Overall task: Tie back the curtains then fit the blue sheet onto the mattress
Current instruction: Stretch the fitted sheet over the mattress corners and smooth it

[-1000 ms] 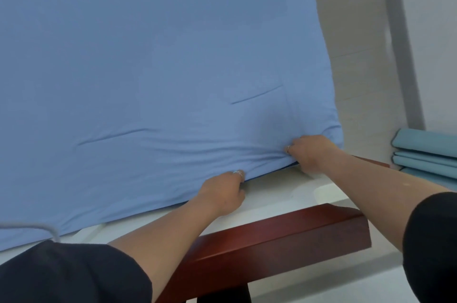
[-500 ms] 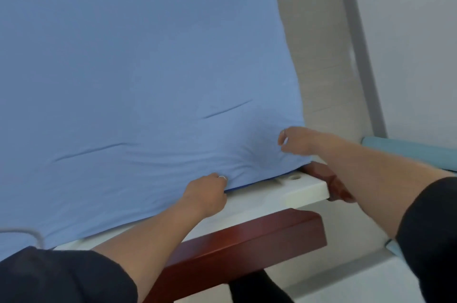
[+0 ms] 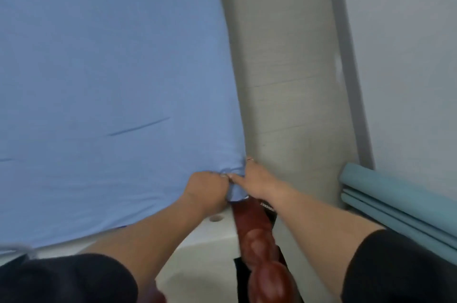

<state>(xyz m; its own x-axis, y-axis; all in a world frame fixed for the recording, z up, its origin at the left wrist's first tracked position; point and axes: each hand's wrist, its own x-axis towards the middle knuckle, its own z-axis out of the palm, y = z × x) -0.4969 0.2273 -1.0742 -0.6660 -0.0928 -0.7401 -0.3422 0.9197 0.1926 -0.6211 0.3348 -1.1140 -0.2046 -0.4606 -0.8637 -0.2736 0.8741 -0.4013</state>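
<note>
The blue sheet (image 3: 111, 80) lies stretched over the mattress and fills the left and middle of the head view, with a few thin creases. Both hands meet at its near right corner. My left hand (image 3: 206, 188) is closed on the bunched corner fabric. My right hand (image 3: 254, 179) presses against the same corner from the right, thumb toward the left hand, fingers hidden behind the fabric. The mattress itself is covered by the sheet. No curtains are in view.
A white bed base (image 3: 210, 233) shows under the corner, with a red-brown wooden bed frame post (image 3: 257, 248) below my hands. Grey floor (image 3: 284, 67) runs along the right of the bed. Folded teal fabric (image 3: 395, 201) is stacked by the white wall (image 3: 408, 55).
My left hand has slid right along the sheet's edge to the corner and now touches my right hand. The view has shifted right and down toward the corner.
</note>
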